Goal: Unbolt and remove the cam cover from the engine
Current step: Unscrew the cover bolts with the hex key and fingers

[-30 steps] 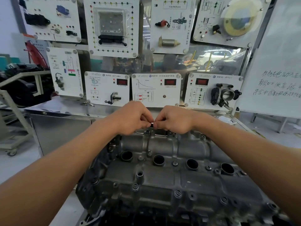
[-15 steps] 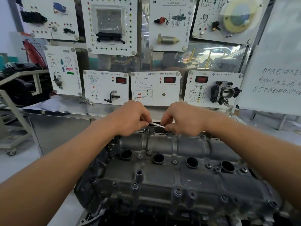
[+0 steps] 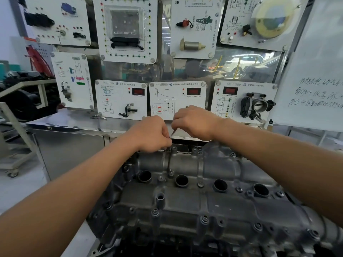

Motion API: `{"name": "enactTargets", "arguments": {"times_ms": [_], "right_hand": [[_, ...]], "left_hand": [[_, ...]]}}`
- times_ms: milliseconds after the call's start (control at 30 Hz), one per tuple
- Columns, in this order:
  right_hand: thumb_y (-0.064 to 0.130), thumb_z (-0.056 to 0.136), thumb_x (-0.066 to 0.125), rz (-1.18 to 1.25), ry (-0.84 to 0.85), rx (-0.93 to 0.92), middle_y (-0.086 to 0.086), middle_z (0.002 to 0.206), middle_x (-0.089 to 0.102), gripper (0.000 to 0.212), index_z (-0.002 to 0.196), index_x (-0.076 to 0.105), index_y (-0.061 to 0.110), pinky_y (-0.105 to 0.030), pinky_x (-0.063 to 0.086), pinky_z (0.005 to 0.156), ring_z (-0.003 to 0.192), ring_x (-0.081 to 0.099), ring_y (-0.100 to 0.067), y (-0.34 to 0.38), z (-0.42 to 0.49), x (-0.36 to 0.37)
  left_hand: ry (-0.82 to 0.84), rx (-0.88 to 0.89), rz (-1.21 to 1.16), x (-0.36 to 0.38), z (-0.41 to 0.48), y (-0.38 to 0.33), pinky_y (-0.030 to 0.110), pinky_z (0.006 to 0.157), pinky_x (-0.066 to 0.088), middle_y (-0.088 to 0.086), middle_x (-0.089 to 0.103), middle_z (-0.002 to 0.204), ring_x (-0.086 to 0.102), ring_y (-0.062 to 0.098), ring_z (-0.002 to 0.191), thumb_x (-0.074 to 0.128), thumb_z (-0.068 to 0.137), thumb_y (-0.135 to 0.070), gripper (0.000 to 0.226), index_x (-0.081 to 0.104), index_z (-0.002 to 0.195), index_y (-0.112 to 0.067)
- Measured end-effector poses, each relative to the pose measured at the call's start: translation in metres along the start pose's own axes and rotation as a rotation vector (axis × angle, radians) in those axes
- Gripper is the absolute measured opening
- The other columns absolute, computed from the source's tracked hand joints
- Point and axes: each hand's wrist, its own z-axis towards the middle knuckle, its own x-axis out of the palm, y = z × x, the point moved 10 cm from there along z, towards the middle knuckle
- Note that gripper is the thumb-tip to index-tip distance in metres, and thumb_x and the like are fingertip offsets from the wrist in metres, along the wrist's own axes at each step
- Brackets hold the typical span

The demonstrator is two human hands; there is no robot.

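Observation:
A grey cast-metal cam cover (image 3: 194, 197) with several round plug holes and many rim bolts fills the lower middle of the view. At its far edge my left hand (image 3: 152, 135) is curled low over a bolt (image 3: 168, 148), pinching the lower end of a thin metal wrench (image 3: 173, 134). My right hand (image 3: 194, 122) sits higher and to the right, fingers curled round the upper part of that wrench. The wrench's tip is hidden by my left hand.
Behind the engine stands a steel bench (image 3: 70, 125) carrying white training panels (image 3: 177, 99) with sensors and a throttle body (image 3: 258, 106). A whiteboard (image 3: 315, 75) leans at right. A metal-framed trolley (image 3: 16, 127) stands at left on the grey floor.
My right hand has risen and swung away from my left hand, tilting the wrench from nearly flat to steeply upright. My left hand stays over the same bolt.

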Motion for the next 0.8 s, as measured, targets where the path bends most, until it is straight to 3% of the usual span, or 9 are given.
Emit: {"name": "enactTargets", "arguments": {"times_ms": [67,133,367,500,633,733,800], "right_hand": [[0.011,0.099,0.047,-0.034,-0.03,-0.055,0.003,0.115,0.063,0.029,0.12,0.063,0.023,-0.035,0.038,0.089,0.113,0.051,-0.02,0.004,0.006,-0.003],[0.01,0.099,0.046,-0.06,-0.052,-0.089,0.004,0.114,0.063,0.029,0.119,0.062,0.023,-0.034,0.036,0.089,0.113,0.05,-0.02,0.005,0.005,-0.005],[0.005,0.099,0.046,-0.018,-0.033,-0.024,-0.001,0.127,0.057,0.037,0.132,0.054,0.02,-0.036,0.04,0.092,0.112,0.053,-0.023,-0.006,-0.016,0.007],[0.001,0.095,0.049,0.056,-0.005,0.013,-0.002,0.124,0.056,0.038,0.129,0.053,0.017,-0.034,0.043,0.087,0.108,0.054,-0.023,-0.008,-0.011,0.01],[0.006,0.1,0.048,0.159,0.011,0.052,-0.003,0.12,0.059,0.028,0.124,0.058,0.015,-0.028,0.037,0.079,0.105,0.055,-0.023,-0.012,-0.009,0.014],[0.011,0.1,0.051,0.306,0.064,0.122,-0.006,0.114,0.067,0.024,0.117,0.068,0.013,-0.038,0.046,0.092,0.105,0.059,-0.026,-0.018,-0.008,0.014],[0.012,0.098,0.054,0.329,0.104,0.145,-0.007,0.108,0.072,0.022,0.112,0.072,0.013,-0.042,0.049,0.091,0.1,0.062,-0.028,-0.02,-0.007,0.015]], "left_hand": [[0.009,-0.028,-0.004,0.001,0.003,0.002,0.027,0.059,0.051,-0.003,0.069,0.061,0.059,0.001,0.051,0.073,0.083,-0.02,0.016,0.077,0.068,-0.015],[0.002,-0.035,-0.018,0.001,0.003,0.002,0.023,0.053,0.045,-0.005,0.068,0.059,0.055,-0.003,0.046,0.072,0.082,-0.02,0.017,0.076,0.066,-0.013],[-0.033,-0.019,0.001,0.001,0.001,-0.002,0.017,0.054,0.036,-0.019,0.058,0.048,0.052,-0.024,0.056,0.074,0.081,-0.019,0.015,0.077,0.068,-0.014],[-0.056,-0.026,0.036,-0.002,0.0,-0.004,0.017,0.052,0.038,-0.015,0.061,0.055,0.057,-0.009,0.053,0.074,0.081,-0.022,0.015,0.076,0.066,-0.018],[-0.06,-0.047,0.044,-0.002,0.001,-0.002,0.022,0.054,0.043,-0.012,0.064,0.059,0.058,0.0,0.058,0.073,0.08,-0.023,0.016,0.075,0.064,-0.018],[-0.056,-0.045,0.043,-0.002,0.002,-0.003,0.026,0.057,0.049,-0.011,0.065,0.059,0.06,0.002,0.059,0.073,0.08,-0.025,0.018,0.074,0.064,-0.018],[-0.051,-0.038,0.046,-0.001,0.002,-0.005,0.029,0.06,0.052,-0.009,0.065,0.059,0.062,0.005,0.061,0.072,0.081,-0.025,0.018,0.074,0.064,-0.018]]}}
